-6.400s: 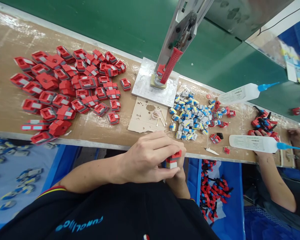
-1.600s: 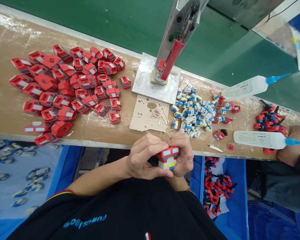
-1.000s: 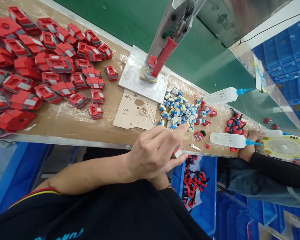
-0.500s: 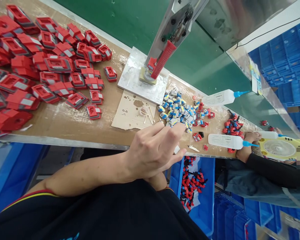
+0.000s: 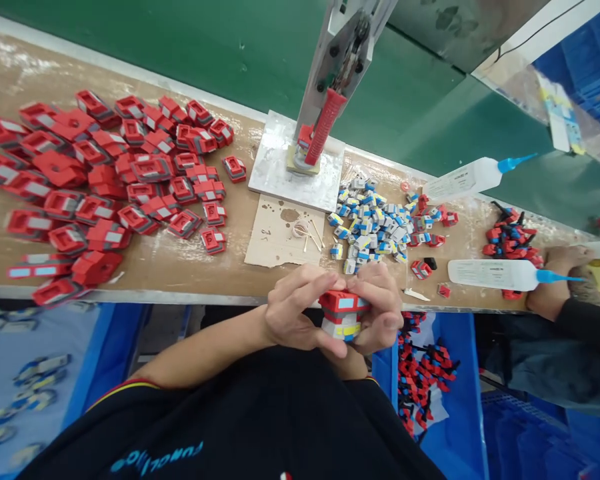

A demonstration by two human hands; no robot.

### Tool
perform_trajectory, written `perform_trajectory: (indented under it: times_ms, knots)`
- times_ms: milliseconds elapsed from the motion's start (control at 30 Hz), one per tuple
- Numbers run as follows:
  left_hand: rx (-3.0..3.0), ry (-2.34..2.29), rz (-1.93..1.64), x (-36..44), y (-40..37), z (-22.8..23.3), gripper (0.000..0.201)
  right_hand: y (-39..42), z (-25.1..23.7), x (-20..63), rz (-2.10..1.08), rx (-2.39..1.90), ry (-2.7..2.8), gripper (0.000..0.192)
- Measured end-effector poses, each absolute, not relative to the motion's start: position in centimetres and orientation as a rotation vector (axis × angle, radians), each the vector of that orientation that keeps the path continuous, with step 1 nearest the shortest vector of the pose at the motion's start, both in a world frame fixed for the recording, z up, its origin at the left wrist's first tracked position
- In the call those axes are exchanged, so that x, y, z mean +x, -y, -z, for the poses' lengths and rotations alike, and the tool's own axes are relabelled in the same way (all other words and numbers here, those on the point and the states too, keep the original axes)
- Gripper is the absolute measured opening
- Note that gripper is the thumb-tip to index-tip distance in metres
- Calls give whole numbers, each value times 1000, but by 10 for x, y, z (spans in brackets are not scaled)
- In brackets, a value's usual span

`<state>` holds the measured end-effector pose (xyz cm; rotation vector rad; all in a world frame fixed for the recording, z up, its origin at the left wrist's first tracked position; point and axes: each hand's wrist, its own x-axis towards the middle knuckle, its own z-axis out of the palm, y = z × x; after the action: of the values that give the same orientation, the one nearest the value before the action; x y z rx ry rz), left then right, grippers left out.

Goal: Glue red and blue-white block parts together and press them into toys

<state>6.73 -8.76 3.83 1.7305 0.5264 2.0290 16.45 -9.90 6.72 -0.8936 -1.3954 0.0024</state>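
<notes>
Both of my hands hold one small toy piece [image 5: 343, 315] just in front of the table's near edge, over my lap. It has a red top with a light blue panel and a grey, yellow and blue lower part. My left hand [image 5: 295, 307] pinches it from the left, my right hand [image 5: 383, 310] cups it from the right. Beyond my hands, a heap of small grey-blue-yellow parts [image 5: 373, 223] lies on the brown table [image 5: 180, 263]. A large spread of red housings [image 5: 105, 180] covers the table's left half.
A lever press with a red handle [image 5: 323, 127] stands on a metal plate at the back. Stained cardboard [image 5: 283, 233] lies before it. Two glue bottles [image 5: 500, 273] lie right. A co-worker's hand [image 5: 555, 280] rests at the right edge. A blue bin of red-black parts [image 5: 430, 380] sits below.
My left hand was stretched over the grey-blue heap half a second ago; it has come back to join my right hand on the toy piece. The view swung back left.
</notes>
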Motion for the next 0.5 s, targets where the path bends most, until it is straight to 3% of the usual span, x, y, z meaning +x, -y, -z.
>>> perform_trajectory:
  times_ms: [133, 267, 433, 500]
  knots:
    - [1631, -460, -1862, 57, 93, -39, 59, 101, -69, 156, 164, -948, 1412, 45]
    - [1498, -394, -1886, 59, 101, -37, 66, 102, -72, 149, 204, -894, 1386, 49]
    - [1565, -431, -1836, 53, 99, -24, 78, 104, -74, 141, 6, -932, 1366, 44]
    - [1670, -481, -1805, 47, 95, -19, 82, 104, -73, 140, -183, -965, 1367, 51]
